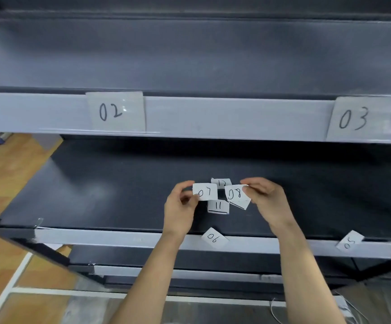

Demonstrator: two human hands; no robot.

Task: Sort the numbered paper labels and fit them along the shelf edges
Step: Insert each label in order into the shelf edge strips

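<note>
Nearest the camera: two bare forearms reach up over the grey front edge strip of the lower shelf. On that strip, just below and between the wrists, a small white paper label marked 06 sits tilted; a second white paper label marked 05 sits tilted on the same strip, well off to the right of the right hand. Left hand: thumb and fingers pinched on the left edge of a white paper label marked 07, held roughly level above the dark shelf board. Right hand: thumb and fingertips pinched on the right edge of a white paper label marked 08, with at least one more white slip stacked under it, corner showing lower right; how many, can't tell. 07 and 08 are side by side, nearly touching. Directly below the gap between the two pinches: white paper label marked 11, underlined, lying on the board. Just beyond the pinches: white paper label marked 12, partly hidden behind 07 and 08. Farther up, on the grey edge strip of the upper shelf: larger label 02 up-left of the left hand, label 03 up-right of the right hand, both sitting flat and upright in the strip.
</note>
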